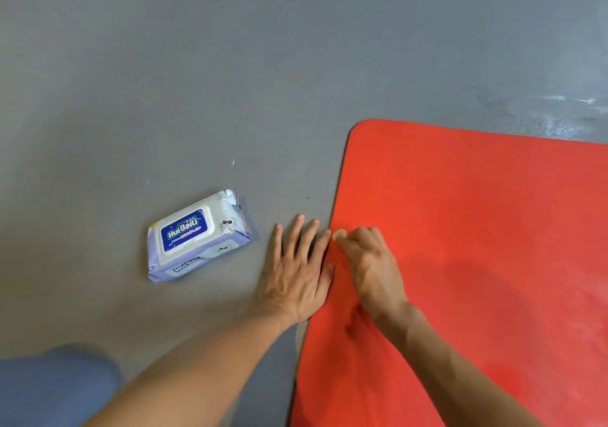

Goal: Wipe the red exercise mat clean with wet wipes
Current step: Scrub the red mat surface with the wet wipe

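The red exercise mat [477,245] lies flat on the grey floor and fills the right half of the view, with one rounded corner at the top. My right hand [368,262] is on the mat's left edge, its fingers curled and pinching that edge, which is slightly raised there. My left hand [296,268] lies flat on the floor just beside the same edge, fingers spread and thumb touching the mat. A purple and white pack of wet wipes [197,236] lies on the floor left of my left hand with its lid closed. No loose wipe is visible.
Bare grey floor [197,81] surrounds the mat to the left and beyond. A blue clothed knee or leg [56,387] shows at the bottom left corner. Pale scuff marks [569,101] streak the floor at the upper right.
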`<state>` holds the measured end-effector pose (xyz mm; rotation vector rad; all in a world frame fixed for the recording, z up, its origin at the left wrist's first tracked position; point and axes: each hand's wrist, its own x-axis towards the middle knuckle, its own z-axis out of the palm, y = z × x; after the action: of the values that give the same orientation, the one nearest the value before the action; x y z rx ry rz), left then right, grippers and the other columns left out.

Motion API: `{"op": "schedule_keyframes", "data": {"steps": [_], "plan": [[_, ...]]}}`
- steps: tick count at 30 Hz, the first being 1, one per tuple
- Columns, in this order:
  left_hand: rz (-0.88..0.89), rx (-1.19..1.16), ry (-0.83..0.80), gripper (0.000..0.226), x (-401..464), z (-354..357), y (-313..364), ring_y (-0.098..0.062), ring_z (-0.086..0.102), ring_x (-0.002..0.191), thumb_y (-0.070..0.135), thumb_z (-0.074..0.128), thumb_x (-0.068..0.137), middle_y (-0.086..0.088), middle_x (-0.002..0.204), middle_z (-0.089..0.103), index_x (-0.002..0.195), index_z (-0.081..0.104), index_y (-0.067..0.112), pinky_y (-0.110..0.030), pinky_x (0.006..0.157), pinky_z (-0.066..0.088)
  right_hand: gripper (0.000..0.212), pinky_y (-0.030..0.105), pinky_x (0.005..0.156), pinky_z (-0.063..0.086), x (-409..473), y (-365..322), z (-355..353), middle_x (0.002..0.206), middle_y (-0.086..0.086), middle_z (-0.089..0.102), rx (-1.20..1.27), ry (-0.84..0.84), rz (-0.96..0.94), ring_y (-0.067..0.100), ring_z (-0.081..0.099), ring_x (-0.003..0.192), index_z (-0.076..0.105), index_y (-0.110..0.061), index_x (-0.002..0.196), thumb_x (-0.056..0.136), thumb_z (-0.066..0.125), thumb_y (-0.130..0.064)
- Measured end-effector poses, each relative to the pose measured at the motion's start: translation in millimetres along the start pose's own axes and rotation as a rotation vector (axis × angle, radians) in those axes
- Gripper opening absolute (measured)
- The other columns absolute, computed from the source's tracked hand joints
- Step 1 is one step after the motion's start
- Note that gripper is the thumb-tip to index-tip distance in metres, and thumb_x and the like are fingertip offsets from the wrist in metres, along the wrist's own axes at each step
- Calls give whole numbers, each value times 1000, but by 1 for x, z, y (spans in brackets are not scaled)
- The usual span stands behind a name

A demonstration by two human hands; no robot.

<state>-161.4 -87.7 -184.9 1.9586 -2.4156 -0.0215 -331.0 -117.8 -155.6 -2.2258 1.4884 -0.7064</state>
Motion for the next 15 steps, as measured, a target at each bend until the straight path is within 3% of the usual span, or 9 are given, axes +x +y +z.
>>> {"op": "schedule_keyframes", "data": {"steps": [2, 3, 5, 8, 11, 15], "plan": [[-5, -6, 3, 61, 1, -1, 0, -34, 18, 159, 45, 38, 103, -8, 166, 36, 157, 44, 17, -66, 123, 19, 25, 36, 74, 51, 5, 19, -8, 91, 2, 56, -49, -53, -180, 25, 52, 88, 73, -13, 113, 97, 54, -15], [-6, -10, 6, 60, 1, -1, 0, -33, 18, 159, 45, 37, 104, -7, 166, 35, 157, 43, 18, -65, 123, 19, 27, 33, 77, 51, 13, 32, -12, 93, 1, 57, -63, -30, -165, 25, 53, 90, 74, -14, 113, 95, 55, -10], [-14, -18, 19, 58, 0, -1, -2, -31, 19, 159, 44, 35, 106, -5, 166, 36, 158, 43, 19, -64, 123, 19, 33, 23, 81, 41, 39, 54, -18, 95, 0, 57, -64, 81, 15, 25, 52, 94, 77, -18, 114, 92, 60, 0], [-35, -78, 47, 52, 0, 1, -4, -27, 22, 159, 39, 32, 108, -1, 164, 39, 156, 46, 23, -61, 125, 19, 21, 32, 76, 44, 69, 50, -6, 92, 5, 57, -72, 159, 177, 30, 51, 92, 78, -12, 103, 100, 60, -4], [-48, -148, 100, 46, 1, 4, -6, -26, 27, 157, 31, 35, 108, 1, 160, 45, 151, 51, 25, -59, 125, 20, 25, 41, 69, 48, 62, 31, 5, 90, 8, 57, -99, 113, 80, 30, 48, 85, 72, -5, 96, 107, 52, -12], [-26, -192, 138, 50, 0, 7, -9, -28, 31, 155, 21, 36, 104, -1, 159, 47, 151, 53, 23, -58, 126, 22, 19, 41, 70, 52, 29, 23, 6, 95, 5, 61, -63, -11, -86, 27, 51, 84, 73, -9, 112, 100, 59, -4]]}}
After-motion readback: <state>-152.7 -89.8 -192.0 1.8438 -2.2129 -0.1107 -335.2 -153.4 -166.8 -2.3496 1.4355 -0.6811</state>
